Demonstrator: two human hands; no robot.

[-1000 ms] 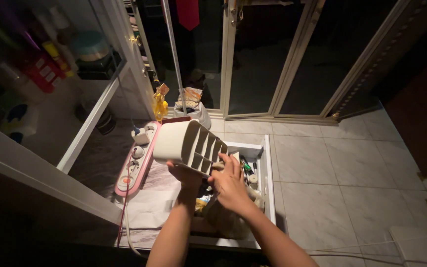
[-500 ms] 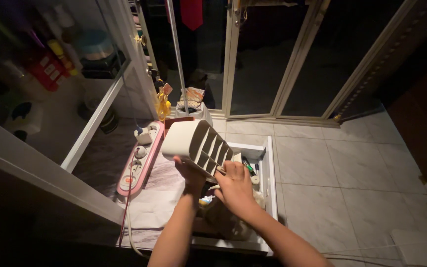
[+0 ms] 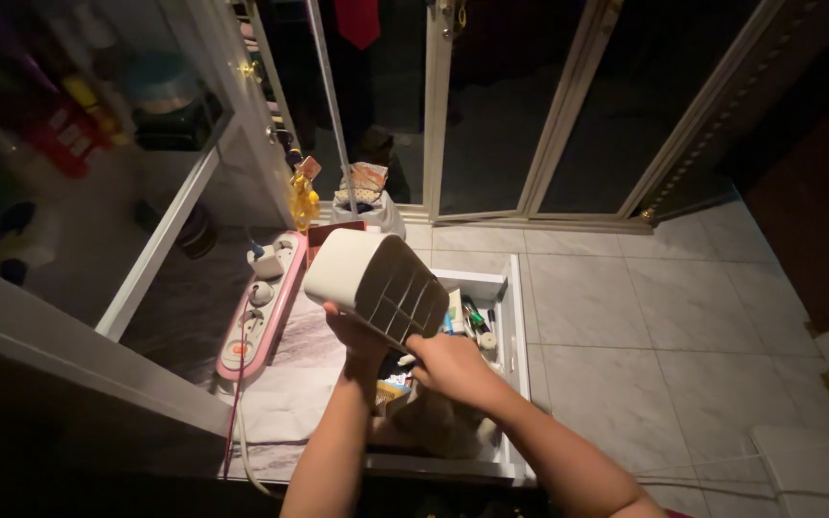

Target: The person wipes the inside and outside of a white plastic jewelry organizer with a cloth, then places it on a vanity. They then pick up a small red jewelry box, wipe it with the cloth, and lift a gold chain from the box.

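Note:
A cream plastic organiser [image 3: 368,272] with several slot compartments is tipped on its side, its openings facing down and right over an open white drawer [image 3: 513,326]. My left hand [image 3: 359,339] grips the organiser from below. My right hand [image 3: 445,364] is closed at the organiser's lower open edge, just above the drawer's clutter; whether it pinches something small I cannot tell. The drawer holds small bottles, tubes and a pale cloth-like bundle [image 3: 438,422].
A pink and white power strip [image 3: 253,307] with plugs lies on the marbled counter to the left, its cord trailing toward me. A glass-door cabinet [image 3: 88,144] with bottles stands at left. Sliding glass doors [image 3: 491,115] and grey floor tiles [image 3: 645,317] fill the right.
The organiser has been tipped further over, its slots now pointing down toward the drawer. My right hand slid from the slot openings to the lower edge and closed.

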